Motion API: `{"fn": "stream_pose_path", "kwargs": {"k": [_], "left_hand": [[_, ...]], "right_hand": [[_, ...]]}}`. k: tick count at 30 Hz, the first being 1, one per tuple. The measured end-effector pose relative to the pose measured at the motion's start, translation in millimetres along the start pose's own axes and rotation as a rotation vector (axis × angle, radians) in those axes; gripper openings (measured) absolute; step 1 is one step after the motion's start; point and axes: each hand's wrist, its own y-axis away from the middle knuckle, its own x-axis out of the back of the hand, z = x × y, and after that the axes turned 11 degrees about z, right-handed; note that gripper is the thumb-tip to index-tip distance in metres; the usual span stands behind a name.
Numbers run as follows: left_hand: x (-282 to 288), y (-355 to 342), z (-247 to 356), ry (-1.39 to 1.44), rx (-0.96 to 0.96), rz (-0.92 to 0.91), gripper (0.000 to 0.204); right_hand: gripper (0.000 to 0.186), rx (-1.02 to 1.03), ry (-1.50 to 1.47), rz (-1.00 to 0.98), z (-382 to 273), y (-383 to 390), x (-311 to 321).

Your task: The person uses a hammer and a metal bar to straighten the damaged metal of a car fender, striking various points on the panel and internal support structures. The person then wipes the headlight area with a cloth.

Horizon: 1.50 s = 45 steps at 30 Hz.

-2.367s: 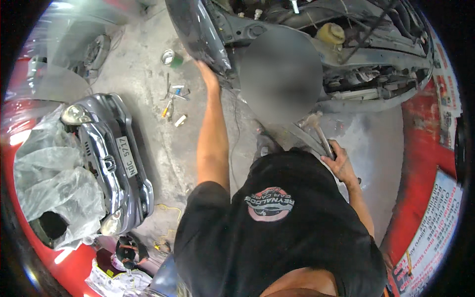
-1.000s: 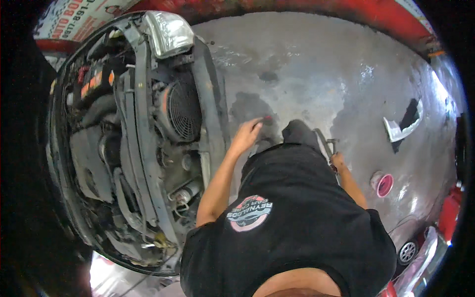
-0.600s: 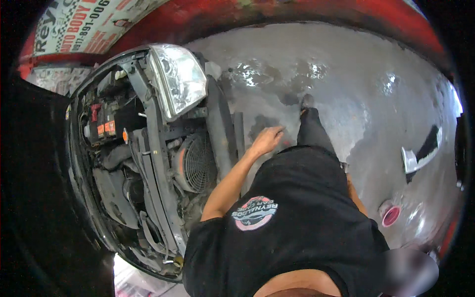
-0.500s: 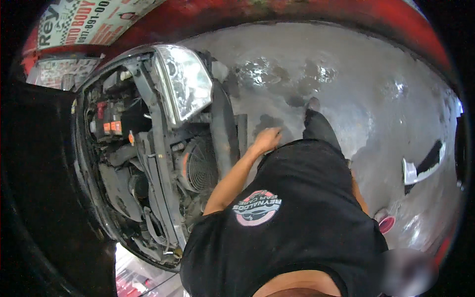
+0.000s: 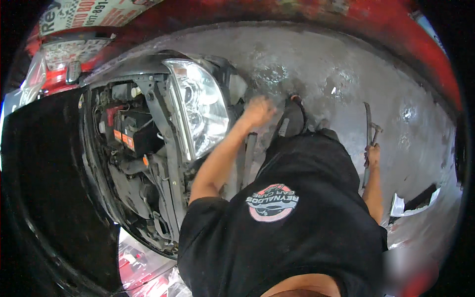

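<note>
My left hand (image 5: 258,113) is raised just right of the car's clear headlight (image 5: 200,106), apart from it. Motion smears its fingers, so their pose is unclear, and no tool shows in it. Down by my right thigh, my right hand (image 5: 373,156) is closed around the handles of metal tools. One looks like a hammer (image 5: 377,131) with a crosswise head. The other is a long, thin bar (image 5: 367,115) with a bent tip. The headlight sits at the front corner of the dark car, whose front bumper is off.
The black hood (image 5: 44,188) stands raised on the left, over the engine bay with its battery (image 5: 132,129). A white and black trim piece (image 5: 415,202) lies on the wet grey floor (image 5: 341,69) to the right. A red wall (image 5: 297,17) curves behind.
My left hand has moved up and slightly left, nearer the headlight. My right hand, hidden before, has come into view with the tools. The car appears shifted right and down in the view.
</note>
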Motion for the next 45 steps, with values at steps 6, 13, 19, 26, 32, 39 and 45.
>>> {"fn": "stream_pose_path", "kwargs": {"k": [6, 13, 19, 26, 32, 39, 45], "left_hand": [[191.2, -87.3, -179.6, -0.483, 0.283, 0.262, 0.057], [361.3, -36.8, -412.9, -0.596, 1.01, 0.049, 0.088], [295.9, -93.7, -398.0, -0.74, 0.915, -0.046, 0.093], [227.3, -125.8, -342.3, -0.846, 0.774, -0.169, 0.089], [224.5, -129.2, -303.7, -0.739, 0.71, -0.211, 0.084], [329.9, -88.3, -419.4, -0.781, 0.941, -0.012, 0.088], [328.5, -81.3, -436.7, -0.858, 1.093, 0.024, 0.081]], "right_hand": [[0.023, 0.001, 0.023, -0.056, 12.6, -19.1, -38.6], [0.032, -0.09, 0.316, -0.104, 18.5, -26.2, -85.4], [0.035, 0.052, 0.363, -0.149, 16.0, -54.0, -67.0], [0.027, -0.208, -0.095, -0.286, -96.5, -92.4, -92.1], [0.023, -0.172, -0.112, -0.204, -196.7, -93.3, -115.2], [0.033, -0.091, -0.093, -0.188, -176.5, -93.0, -78.7], [0.029, -0.203, 0.076, -0.213, -146.6, -92.0, -60.0]]}}
